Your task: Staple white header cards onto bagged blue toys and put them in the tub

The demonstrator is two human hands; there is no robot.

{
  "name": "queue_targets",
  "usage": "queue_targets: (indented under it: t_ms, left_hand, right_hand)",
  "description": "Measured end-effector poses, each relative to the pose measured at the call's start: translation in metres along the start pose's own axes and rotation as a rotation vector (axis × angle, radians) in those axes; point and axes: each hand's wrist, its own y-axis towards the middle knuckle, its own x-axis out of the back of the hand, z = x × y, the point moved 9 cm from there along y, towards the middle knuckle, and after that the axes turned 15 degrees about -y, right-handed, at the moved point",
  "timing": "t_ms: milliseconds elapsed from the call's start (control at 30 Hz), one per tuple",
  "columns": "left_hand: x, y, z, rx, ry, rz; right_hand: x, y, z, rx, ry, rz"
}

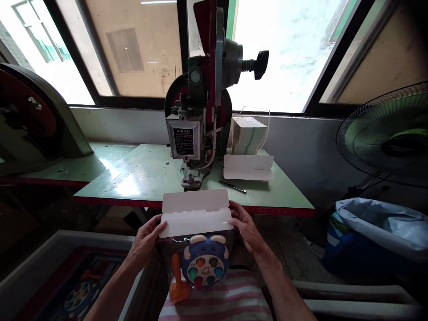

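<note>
A folded white header card (195,223) is stretched between my two hands. My left hand (147,234) pinches its left end, thumb on top. At the right end my right hand (245,225) grips it the same way. Below the card hangs a clear plastic bag with a round blue animal-faced toy (205,262) with coloured buttons and an orange toy hammer (179,283), over my lap. Just beyond the card's far edge stands a stapling machine (190,178) on the green table (150,178). Whether the card is fixed to the bag cannot be made out.
On the table's right are another folded white card (248,167), a stack of cards (249,136) and a thin dark tool (233,187). A grey bin (96,236) with bagged toys sits at left. A fan (384,133) and a lined blue container (354,240) stand right.
</note>
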Motion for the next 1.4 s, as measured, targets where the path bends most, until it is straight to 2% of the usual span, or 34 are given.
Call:
queue_targets:
  t_ms: [133,367,467,567,800,933,1400]
  left_hand:
    - [0.005,-0.002,-0.004,-0.045,0.014,-0.009]
    - [0.01,-0.005,0.004,-0.099,-0.051,-0.003]
    - [0.013,-0.003,0.005,-0.095,-0.058,-0.028]
    - [0.015,-0.003,0.003,-0.068,-0.051,-0.032]
    - [0.006,-0.011,-0.002,-0.122,0.118,0.1]
    - [0.005,-0.013,-0.001,-0.17,0.17,0.085]
    - [-0.003,-0.015,-0.005,-0.212,0.173,0.044]
  right_hand:
    - [-0.008,0.001,0.0,-0.027,0.067,0.11]
    - [-0.006,0.001,-0.011,-0.071,-0.034,0.096]
    - [-0.005,0.001,-0.008,-0.032,-0.106,0.09]
    - [-0.003,0.002,-0.002,0.047,-0.211,0.044]
    - [0.004,0.002,0.005,0.199,-0.38,-0.125]
    - [0.008,0.003,0.0,0.2,-0.397,-0.184]
    - [0.012,0.002,-0.004,0.191,-0.378,-0.244]
